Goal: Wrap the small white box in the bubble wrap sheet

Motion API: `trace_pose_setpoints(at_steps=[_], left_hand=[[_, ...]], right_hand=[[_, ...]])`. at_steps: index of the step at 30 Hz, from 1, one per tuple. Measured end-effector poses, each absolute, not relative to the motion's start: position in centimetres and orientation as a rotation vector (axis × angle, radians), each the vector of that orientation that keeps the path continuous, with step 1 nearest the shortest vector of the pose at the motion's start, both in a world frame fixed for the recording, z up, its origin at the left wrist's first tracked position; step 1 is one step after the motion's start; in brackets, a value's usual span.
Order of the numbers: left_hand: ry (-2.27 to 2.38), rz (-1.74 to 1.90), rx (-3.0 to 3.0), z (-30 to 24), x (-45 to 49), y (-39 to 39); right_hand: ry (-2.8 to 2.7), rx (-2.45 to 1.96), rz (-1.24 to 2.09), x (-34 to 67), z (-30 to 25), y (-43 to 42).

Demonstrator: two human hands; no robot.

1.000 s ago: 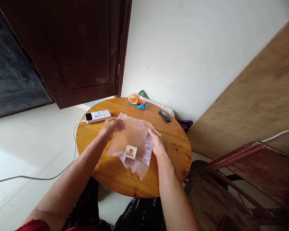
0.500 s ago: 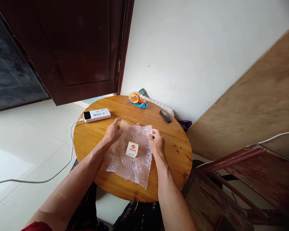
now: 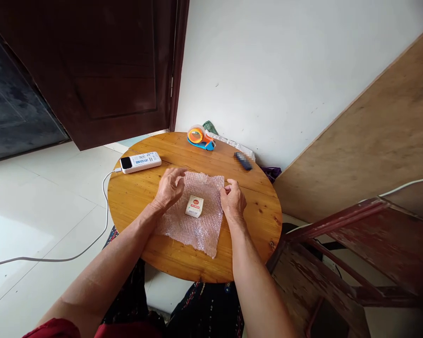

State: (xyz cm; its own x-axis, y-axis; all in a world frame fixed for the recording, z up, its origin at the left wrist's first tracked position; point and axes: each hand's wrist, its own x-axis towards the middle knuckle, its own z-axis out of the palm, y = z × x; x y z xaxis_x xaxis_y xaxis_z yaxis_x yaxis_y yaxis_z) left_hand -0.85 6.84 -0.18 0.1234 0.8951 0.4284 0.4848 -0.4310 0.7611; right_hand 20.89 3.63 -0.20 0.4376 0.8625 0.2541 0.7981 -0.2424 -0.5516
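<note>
White wall (image 3: 254,70) backs a round wooden table (image 3: 259,230), whose flat top supports spread bubble wrap (image 3: 193,232). The left hand (image 3: 169,188) and right hand (image 3: 234,199) flank its far half, probably to flatten it; their fingers curl, but whether they pinch its edges I cannot tell. The small box (image 3: 194,206) lies mid-sheet, seemingly for margin all round.

Print on the small box (image 3: 194,206) and white device (image 3: 141,162) cannot be read.
</note>
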Motion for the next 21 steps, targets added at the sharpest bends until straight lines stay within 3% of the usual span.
trace_pose_setpoints(at_steps=[5,14,17,21], left_hand=[[0.740,0.874,1.586,0.2,0.2,5.6],[0.710,0.742,1.524,1.1,0.0,4.8],[0.729,0.739,1.481,1.2,0.2,4.9],[0.708,0.777,1.410,1.2,0.2,5.1]], right_hand=[[-1.374,-1.980,0.050,20.9,-0.1,3.4],[-1.261,-1.735,0.014,20.9,0.5,3.6],[-1.220,-1.523,0.176,20.2,2.9,2.3],[-1.750,-1.293,0.652,17.7,6.2,-0.7]])
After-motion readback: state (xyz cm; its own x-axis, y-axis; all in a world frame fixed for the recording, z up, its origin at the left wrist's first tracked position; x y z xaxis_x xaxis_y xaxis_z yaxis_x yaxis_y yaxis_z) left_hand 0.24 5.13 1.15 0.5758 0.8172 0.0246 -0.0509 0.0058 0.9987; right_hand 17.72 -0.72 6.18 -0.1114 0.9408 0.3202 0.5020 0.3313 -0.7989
